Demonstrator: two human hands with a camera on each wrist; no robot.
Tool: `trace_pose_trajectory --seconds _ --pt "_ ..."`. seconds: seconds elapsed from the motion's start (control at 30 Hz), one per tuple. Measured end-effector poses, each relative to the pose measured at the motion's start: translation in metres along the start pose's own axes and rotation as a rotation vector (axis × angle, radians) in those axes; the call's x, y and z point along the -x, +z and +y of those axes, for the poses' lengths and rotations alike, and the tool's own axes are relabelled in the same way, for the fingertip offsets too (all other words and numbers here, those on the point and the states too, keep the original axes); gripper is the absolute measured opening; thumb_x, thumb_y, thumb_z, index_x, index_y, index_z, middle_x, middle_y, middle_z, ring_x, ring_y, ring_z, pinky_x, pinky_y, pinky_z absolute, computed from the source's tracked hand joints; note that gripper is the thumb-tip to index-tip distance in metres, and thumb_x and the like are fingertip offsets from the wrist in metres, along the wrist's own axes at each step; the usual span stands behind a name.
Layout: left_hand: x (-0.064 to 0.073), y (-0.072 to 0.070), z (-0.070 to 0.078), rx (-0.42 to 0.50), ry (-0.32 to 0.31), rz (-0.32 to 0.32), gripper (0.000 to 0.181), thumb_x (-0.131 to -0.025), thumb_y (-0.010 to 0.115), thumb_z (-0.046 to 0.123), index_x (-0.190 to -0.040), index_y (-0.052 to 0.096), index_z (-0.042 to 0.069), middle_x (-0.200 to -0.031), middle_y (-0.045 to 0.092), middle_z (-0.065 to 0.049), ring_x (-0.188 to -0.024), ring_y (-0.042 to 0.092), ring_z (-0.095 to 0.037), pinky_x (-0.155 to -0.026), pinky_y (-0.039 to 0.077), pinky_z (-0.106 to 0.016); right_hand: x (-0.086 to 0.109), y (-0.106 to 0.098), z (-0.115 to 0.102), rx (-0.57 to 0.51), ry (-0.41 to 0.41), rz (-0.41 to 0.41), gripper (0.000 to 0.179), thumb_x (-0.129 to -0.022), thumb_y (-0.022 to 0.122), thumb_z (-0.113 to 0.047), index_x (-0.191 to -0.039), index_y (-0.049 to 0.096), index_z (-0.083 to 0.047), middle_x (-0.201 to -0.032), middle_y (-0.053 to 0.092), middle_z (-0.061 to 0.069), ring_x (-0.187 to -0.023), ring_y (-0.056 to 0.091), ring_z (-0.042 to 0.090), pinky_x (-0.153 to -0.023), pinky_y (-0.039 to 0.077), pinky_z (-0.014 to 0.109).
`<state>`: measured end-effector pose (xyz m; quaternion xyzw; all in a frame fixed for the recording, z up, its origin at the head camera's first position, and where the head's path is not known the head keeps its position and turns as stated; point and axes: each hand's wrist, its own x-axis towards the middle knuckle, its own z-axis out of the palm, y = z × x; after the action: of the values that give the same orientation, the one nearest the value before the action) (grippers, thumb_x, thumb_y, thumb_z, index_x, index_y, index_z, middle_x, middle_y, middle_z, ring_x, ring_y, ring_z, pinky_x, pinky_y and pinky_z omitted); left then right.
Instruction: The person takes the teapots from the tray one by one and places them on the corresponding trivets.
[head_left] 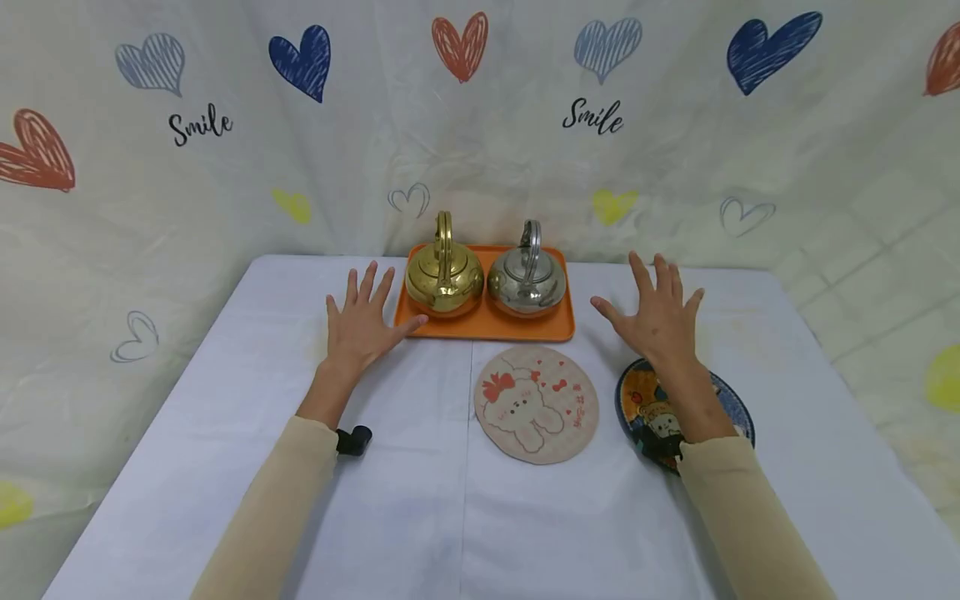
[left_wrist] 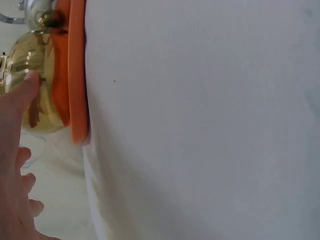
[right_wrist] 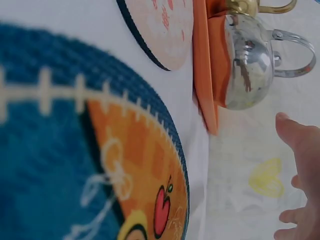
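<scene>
Two teapots stand side by side on an orange tray (head_left: 495,331) at the back of the table: a gold teapot (head_left: 444,283) on the left and a silver teapot (head_left: 527,287) on the right. My left hand (head_left: 363,325) has its fingers spread beside the tray's left end, its thumb near the gold teapot; whether they touch cannot be told. To the right of the tray my right hand (head_left: 660,321) is spread too, holding nothing. Its forearm partly hides a round blue-rimmed mat (head_left: 637,392). Between the hands lies a round pink mat (head_left: 536,408) with a rabbit drawing.
A white cloth (head_left: 405,517) covers the table, with a seam down its middle. Behind it hangs a pale curtain (head_left: 510,150) printed with hearts. A dark wrist camera (head_left: 354,440) sticks out from the left sleeve.
</scene>
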<state>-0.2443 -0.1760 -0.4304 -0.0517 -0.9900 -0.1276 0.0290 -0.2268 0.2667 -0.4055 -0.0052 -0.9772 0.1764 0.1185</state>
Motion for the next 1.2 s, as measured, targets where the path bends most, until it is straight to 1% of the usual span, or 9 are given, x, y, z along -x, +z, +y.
trace_pose_trajectory --seconds 0.13,0.27,0.37,0.43,0.53,0.7,0.87,1.0,1.2 --pt "-0.002 0.000 0.001 0.015 0.002 0.020 0.105 -0.089 0.050 0.084 -0.169 0.014 0.027 -0.178 0.007 -0.005 -0.165 0.005 -0.037 -0.122 0.018 -0.075 0.000 0.000 -0.001 -0.012 -0.018 0.038 0.095 -0.093 0.067 -0.064 -0.167 0.024 -0.023 -0.173 0.018 0.023 -0.159 0.017 0.048 -0.119 0.003 0.082" --pt "-0.003 0.000 0.002 0.044 0.006 0.058 0.102 -0.089 0.054 0.082 -0.166 0.027 0.022 -0.174 0.024 -0.009 -0.161 0.022 -0.036 -0.114 0.035 -0.069 0.000 0.000 -0.003 -0.040 -0.027 0.069 0.087 -0.094 0.069 -0.057 -0.163 0.034 -0.018 -0.169 0.027 0.024 -0.156 0.025 0.049 -0.121 0.008 0.079" --pt "-0.004 0.000 0.004 0.108 -0.006 0.084 0.097 -0.088 0.059 0.079 -0.161 0.039 0.018 -0.167 0.038 -0.011 -0.155 0.035 -0.035 -0.109 0.043 -0.065 -0.001 0.000 -0.006 -0.090 -0.054 0.113 0.079 -0.095 0.071 -0.050 -0.159 0.043 -0.014 -0.165 0.035 0.025 -0.152 0.031 0.050 -0.123 0.011 0.076" --pt "-0.003 -0.001 0.005 0.151 -0.022 0.087 0.094 -0.088 0.062 0.076 -0.158 0.044 0.015 -0.163 0.044 -0.012 -0.150 0.041 -0.036 -0.108 0.044 -0.064 -0.002 0.000 -0.009 -0.126 -0.082 0.151 0.073 -0.096 0.072 -0.045 -0.155 0.048 -0.011 -0.161 0.041 0.026 -0.149 0.037 0.050 -0.123 0.016 0.075" --pt "-0.003 -0.001 0.005 0.196 -0.054 0.068 0.090 -0.089 0.064 0.073 -0.155 0.047 0.014 -0.158 0.049 -0.015 -0.146 0.045 -0.037 -0.109 0.046 -0.062 -0.002 -0.001 -0.012 -0.179 -0.119 0.194 0.065 -0.097 0.074 -0.037 -0.151 0.053 -0.008 -0.155 0.049 0.028 -0.143 0.044 0.051 -0.120 0.026 0.073" --pt "0.001 0.001 0.003 0.241 -0.090 0.041 0.082 -0.090 0.066 0.068 -0.150 0.053 0.013 -0.150 0.056 -0.018 -0.138 0.053 -0.038 -0.106 0.049 -0.060 0.001 -0.001 -0.017 -0.288 -0.138 0.183 0.056 -0.099 0.073 -0.030 -0.147 0.057 -0.007 -0.150 0.053 0.025 -0.137 0.049 0.050 -0.110 0.038 0.069" --pt "0.003 0.006 0.000 0.294 -0.096 0.038 0.075 -0.091 0.069 0.064 -0.144 0.059 0.011 -0.137 0.063 -0.014 -0.126 0.060 -0.035 -0.100 0.052 -0.056 0.002 0.000 -0.021 -0.360 -0.142 0.165 0.052 -0.100 0.072 -0.028 -0.145 0.058 -0.007 -0.149 0.053 0.024 -0.138 0.049 0.046 -0.111 0.040 0.065" --pt "0.004 0.008 0.000 0.345 -0.104 0.031 0.071 -0.090 0.073 0.060 -0.141 0.062 0.011 -0.129 0.066 -0.012 -0.122 0.062 -0.033 -0.098 0.052 -0.053 0.001 0.001 -0.024 -0.414 -0.158 0.171 0.049 -0.099 0.072 -0.024 -0.143 0.060 -0.005 -0.146 0.055 0.024 -0.136 0.051 0.044 -0.112 0.041 0.063" --pt "0.006 0.008 0.000 0.378 -0.119 -0.017 0.066 -0.092 0.073 0.055 -0.139 0.062 0.011 -0.126 0.068 -0.013 -0.118 0.063 -0.032 -0.097 0.052 -0.051 -0.001 0.001 -0.030 -0.494 -0.175 0.167 0.047 -0.099 0.072 -0.018 -0.141 0.061 -0.002 -0.139 0.060 0.024 -0.129 0.055 0.042 -0.109 0.044 0.061"
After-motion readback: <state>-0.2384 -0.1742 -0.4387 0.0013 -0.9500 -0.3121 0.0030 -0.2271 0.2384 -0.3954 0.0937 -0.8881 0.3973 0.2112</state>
